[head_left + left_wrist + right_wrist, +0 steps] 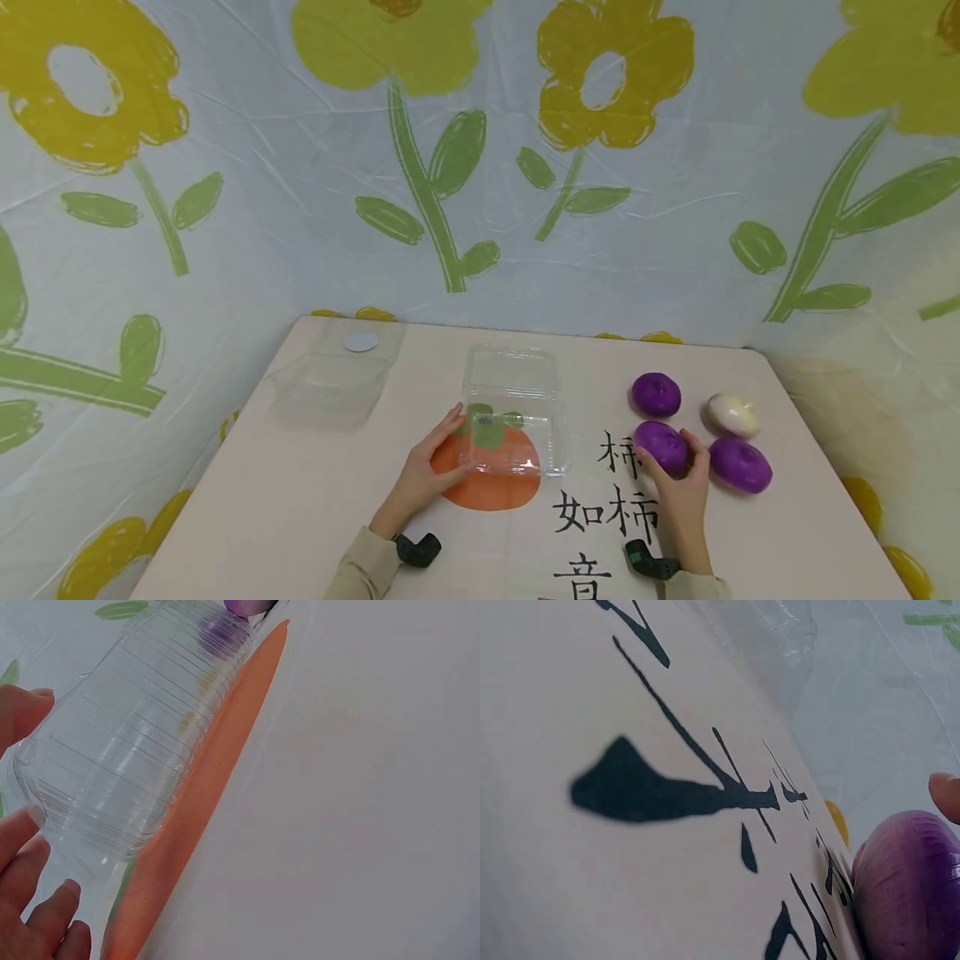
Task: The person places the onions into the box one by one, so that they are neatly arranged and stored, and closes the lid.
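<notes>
A clear plastic clamshell box (512, 442) lies with its lid raised over the orange persimmon print. My left hand (429, 475) is at the box's left side, thumb and fingers spread along its edge; in the left wrist view the fingertips (31, 816) meet the box's end. My right hand (678, 492) holds a purple onion (660, 443), thumb on its left and fingers on its right. This onion (911, 892) also shows at the right wrist view's edge. Around it are another purple onion (656, 393) behind, a third purple onion (741, 465) to the right, and a white onion (733, 415).
A second clear plastic box (330, 387), opened, stands at the table's back left. The pale table (262, 500) carries black printed characters (581, 510) in front of the right hand. Flower-patterned cloth (510, 275) hangs behind and beside the table.
</notes>
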A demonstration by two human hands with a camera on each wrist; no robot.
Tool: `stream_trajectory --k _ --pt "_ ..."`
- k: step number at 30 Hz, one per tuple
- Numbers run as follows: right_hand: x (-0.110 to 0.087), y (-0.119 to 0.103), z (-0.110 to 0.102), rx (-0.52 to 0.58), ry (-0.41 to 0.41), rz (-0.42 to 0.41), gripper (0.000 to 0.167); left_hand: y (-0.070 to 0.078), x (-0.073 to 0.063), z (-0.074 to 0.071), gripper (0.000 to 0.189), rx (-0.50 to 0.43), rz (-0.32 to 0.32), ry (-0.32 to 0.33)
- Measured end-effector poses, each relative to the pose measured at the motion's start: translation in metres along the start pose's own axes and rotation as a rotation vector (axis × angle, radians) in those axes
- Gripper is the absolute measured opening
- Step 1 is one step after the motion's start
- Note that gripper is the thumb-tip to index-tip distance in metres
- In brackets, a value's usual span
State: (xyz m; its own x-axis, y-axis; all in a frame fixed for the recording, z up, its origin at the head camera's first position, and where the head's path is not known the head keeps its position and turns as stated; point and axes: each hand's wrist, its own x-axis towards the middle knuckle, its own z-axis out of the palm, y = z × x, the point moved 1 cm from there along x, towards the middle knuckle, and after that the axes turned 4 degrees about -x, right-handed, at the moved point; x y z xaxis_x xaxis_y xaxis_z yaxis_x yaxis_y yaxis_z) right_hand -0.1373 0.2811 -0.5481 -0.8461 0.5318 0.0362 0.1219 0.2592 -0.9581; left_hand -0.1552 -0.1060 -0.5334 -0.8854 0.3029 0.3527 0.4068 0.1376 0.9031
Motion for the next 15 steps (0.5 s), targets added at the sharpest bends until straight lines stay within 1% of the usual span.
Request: stream_trajectory --k 5,8,11,15 --pt "-0.0006 0.0005 0.0000 -0.062 0.002 -0.039 0.091 0.0007 0.0003 -0.0005 0.068 0.008 0.008 -0.004" --pt "-0.0002 0.0012 -0.0001 -0.083 -0.008 -0.051 0.095 0.0002 0.0001 -0.0007 0.069 0.005 0.000 -0.007" --pt "0.0013 0.0021 -0.0003 -0.096 -0.013 -0.063 0.096 0.0001 0.0000 -0.0004 0.069 -0.006 -0.015 -0.011" --pt "0.0025 0.0024 -0.0010 -0.097 -0.016 -0.056 0.095 0.0006 0.0005 0.0000 0.068 -0.014 -0.019 -0.015"
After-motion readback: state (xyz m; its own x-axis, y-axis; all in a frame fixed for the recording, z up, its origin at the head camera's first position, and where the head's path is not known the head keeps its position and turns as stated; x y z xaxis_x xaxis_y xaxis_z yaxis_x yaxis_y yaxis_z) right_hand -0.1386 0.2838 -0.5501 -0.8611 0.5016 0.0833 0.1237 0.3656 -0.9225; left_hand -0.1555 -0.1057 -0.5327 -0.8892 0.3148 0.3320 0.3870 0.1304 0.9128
